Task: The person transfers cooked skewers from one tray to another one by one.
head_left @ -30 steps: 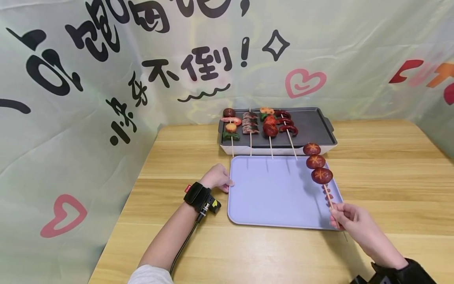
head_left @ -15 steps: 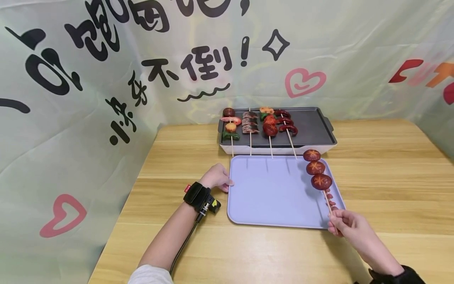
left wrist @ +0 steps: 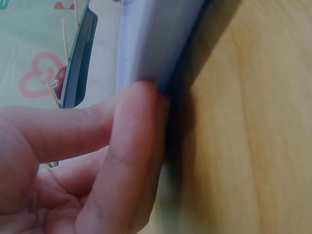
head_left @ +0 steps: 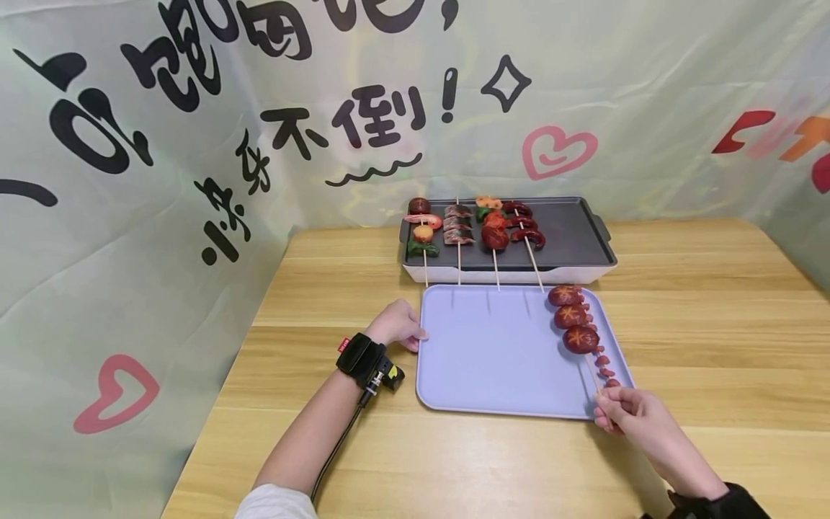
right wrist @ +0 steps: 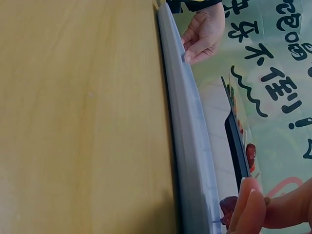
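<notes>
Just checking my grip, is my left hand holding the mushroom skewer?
No, the left hand grips the tray; the right hand holds the mushroom skewer.

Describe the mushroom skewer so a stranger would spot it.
On the wooden table, find the lilac tray in front of the grill pan. At the tray's right side, the right hand holds the mushroom skewer by its stick. Three big brown caps, each marked with a pale star, set it apart from the row of small reddish pieces beside it.

Tray (head_left: 499, 360): plain lavender. Mushroom skewer (head_left: 571, 317): red-brown caps, paler star pattern. Grill (head_left: 570, 231): dark grey, white base. Table (head_left: 713, 303): yellowish wood grain. Cloth (head_left: 648, 86): pale green, black-lettered.
</notes>
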Demonstrator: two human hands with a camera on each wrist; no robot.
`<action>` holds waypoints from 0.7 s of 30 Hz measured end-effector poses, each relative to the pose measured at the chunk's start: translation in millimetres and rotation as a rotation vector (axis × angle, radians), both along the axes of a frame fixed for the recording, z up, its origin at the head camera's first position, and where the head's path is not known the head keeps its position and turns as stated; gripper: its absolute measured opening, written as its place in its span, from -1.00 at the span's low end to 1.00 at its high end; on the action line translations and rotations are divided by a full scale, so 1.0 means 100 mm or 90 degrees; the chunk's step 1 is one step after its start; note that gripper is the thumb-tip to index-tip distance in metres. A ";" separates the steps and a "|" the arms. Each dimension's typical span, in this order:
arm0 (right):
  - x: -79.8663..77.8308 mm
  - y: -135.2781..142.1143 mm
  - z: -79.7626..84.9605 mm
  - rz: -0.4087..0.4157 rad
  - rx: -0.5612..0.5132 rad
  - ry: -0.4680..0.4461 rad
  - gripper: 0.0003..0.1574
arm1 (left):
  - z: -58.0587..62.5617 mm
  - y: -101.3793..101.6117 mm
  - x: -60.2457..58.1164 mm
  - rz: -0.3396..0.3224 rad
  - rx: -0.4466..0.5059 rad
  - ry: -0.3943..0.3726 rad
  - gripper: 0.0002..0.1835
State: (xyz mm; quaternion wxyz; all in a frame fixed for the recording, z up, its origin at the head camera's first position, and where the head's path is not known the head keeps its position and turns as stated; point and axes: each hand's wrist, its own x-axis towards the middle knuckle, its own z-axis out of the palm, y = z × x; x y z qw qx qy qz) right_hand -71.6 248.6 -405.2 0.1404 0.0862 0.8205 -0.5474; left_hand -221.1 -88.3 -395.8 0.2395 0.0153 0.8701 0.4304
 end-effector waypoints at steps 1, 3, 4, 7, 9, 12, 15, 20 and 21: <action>0.00 0.00 0.00 0.001 -0.001 -0.004 -0.67 | 0.00 0.00 0.00 0.000 -0.001 0.000 -0.90; 0.00 0.00 0.00 0.003 -0.003 -0.015 -0.67 | 0.00 0.00 0.00 0.000 -0.002 -0.002 -0.91; -0.01 0.00 0.00 0.004 -0.004 -0.020 -0.66 | 0.00 0.00 0.00 -0.001 -0.003 -0.003 -0.91; -0.02 0.00 0.00 0.007 0.000 -0.028 -0.66 | 0.00 0.00 0.00 -0.001 -0.004 -0.004 -0.91; -0.02 0.00 0.00 0.008 0.005 -0.030 -0.66 | 0.00 0.00 0.00 -0.001 -0.003 -0.006 -0.92; -0.03 0.00 0.01 0.013 0.018 -0.024 -0.67 | -0.01 0.00 0.00 -0.001 -0.003 -0.005 -0.91; -0.03 -0.01 0.02 0.019 0.046 -0.007 -0.70 | -0.01 0.00 0.00 0.000 0.000 -0.005 -0.91; -0.03 -0.04 0.03 0.037 0.151 0.043 -0.76 | -0.01 0.00 -0.01 0.000 -0.001 -0.006 -0.90; -0.04 -0.04 0.04 0.040 0.172 0.050 -0.78 | -0.01 0.00 -0.01 0.000 -0.001 -0.007 -0.90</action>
